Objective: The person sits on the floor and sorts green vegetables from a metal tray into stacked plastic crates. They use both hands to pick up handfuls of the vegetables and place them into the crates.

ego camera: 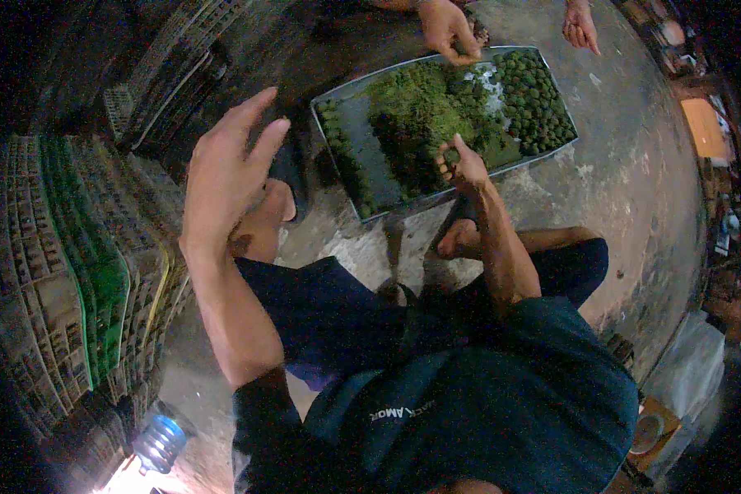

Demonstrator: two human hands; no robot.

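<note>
A shallow rectangular tray with a pale rim (339,168) lies on the floor before me. Loose green plant matter (417,105) is heaped across its middle, and many round dark green balls (531,86) fill its right end. More green lumps line its left edge. My left hand (238,160) is raised left of the tray, fingers apart, with nothing in it. Over the tray's near edge is my right hand (460,163), its fingers curled at the green matter; whether it holds something small cannot be told. Another person's hand (451,34) reaches over the far rim.
Stacked plastic crates (43,247), one of them green (99,290), stand at the left. A blue water bottle (160,441) is at the lower left. The other person's second hand (579,28) hangs beyond the tray. An orange object (704,128) lies far right.
</note>
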